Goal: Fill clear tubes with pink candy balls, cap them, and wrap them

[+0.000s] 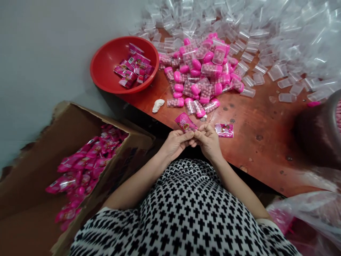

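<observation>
Both hands meet at the near edge of the brown table [266,142], pinching one pink sachet [185,123] between them: the left hand [176,143] grips its lower end, the right hand [209,140] closes fingertips beside it. Another sachet [224,130] lies flat just right of the right hand. Beyond sit filled pink-capped tubes [199,71], a red bowl [106,60] and clear empty tubes [266,42]; a cardboard box [39,170] stands left
</observation>
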Available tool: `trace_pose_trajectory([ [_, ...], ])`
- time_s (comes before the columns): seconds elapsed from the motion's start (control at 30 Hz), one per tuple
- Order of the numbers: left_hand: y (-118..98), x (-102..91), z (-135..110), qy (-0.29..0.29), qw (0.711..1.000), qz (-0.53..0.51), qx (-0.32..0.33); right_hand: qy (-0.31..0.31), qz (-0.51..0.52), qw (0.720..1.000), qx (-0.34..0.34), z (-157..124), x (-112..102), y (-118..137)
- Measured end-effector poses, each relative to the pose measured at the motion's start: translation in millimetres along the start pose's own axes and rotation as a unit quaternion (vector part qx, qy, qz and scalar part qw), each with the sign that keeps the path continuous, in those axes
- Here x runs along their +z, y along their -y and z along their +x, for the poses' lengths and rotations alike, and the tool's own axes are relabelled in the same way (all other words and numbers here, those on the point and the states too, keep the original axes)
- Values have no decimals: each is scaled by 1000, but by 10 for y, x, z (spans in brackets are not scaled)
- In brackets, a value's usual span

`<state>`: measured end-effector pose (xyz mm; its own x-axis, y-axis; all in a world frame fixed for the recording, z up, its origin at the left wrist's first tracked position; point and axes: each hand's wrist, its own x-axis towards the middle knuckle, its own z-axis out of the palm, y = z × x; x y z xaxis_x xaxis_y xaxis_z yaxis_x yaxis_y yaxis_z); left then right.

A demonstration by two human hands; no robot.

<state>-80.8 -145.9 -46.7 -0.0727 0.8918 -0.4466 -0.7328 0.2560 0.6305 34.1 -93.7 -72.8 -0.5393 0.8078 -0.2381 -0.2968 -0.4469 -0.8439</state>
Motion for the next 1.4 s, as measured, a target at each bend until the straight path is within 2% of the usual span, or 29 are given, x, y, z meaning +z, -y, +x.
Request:
trace_pose_trajectory([
  [0.03,-38,-61,-71,-12,1000,0,22,13,-6,1000,11,21,47,3],
  [0.1,-161,-227,-245,-68,992,-13,110,49,-26,998,30,38,135,10],
  [0.17,-309,-433,-420,-158,961,-25,227,78,-55,995,40,26,187,16],
  [0.23,-424,-637,-517,-252,918,8,305,81,-86,992,37,0,191,19],
  [0.3,-485,-801,-468,-304,892,89,323,60,-114,991,29,-27,157,23],
  [0.37,-522,-913,-268,-307,864,222,330,34,-132,990,21,-53,106,29],
  [0.4,-546,-953,-127,-302,833,308,347,23,-138,990,17,-66,80,32],
  [0.43,-579,-987,26,-286,788,409,361,14,-142,990,14,-80,56,36],
  [0.5,-668,-1044,327,-282,678,568,373,0,-145,989,12,-106,16,40],
  [0.53,-714,-1071,454,-281,634,621,364,-5,-146,989,14,-118,0,39],
  [0.57,-753,-1096,557,-281,601,661,351,-9,-147,989,16,-129,-13,37],
  [0.6,-782,-1121,634,-278,579,688,337,-14,-149,989,18,-137,-23,32],
  [0.67,-799,-1168,708,-269,565,709,324,-19,-155,988,17,-146,-33,19],
  [0.73,-773,-1216,701,-267,574,694,343,-18,-165,986,14,-145,-34,6],
  [0.83,-717,-1291,636,-302,591,643,382,-6,-183,983,13,-128,-30,-1],
  [1.0,-709,-1334,593,-331,612,610,378,6,-195,981,14,-101,-33,13],
  [1.07,-721,-1279,590,-342,598,618,380,6,-195,981,13,-101,-37,12],
  [1.13,-722,-1171,590,-345,567,639,389,7,-200,980,13,-107,-38,3],
  [1.2,-712,-1024,611,-303,539,681,392,6,-202,979,12,-117,-37,-9],
  [1.3,-695,-792,708,-199,517,744,373,3,-202,979,8,-140,-37,-19],
  [1.4,-694,-640,820,-154,498,781,344,4,-208,978,13,-169,-53,-14],
])
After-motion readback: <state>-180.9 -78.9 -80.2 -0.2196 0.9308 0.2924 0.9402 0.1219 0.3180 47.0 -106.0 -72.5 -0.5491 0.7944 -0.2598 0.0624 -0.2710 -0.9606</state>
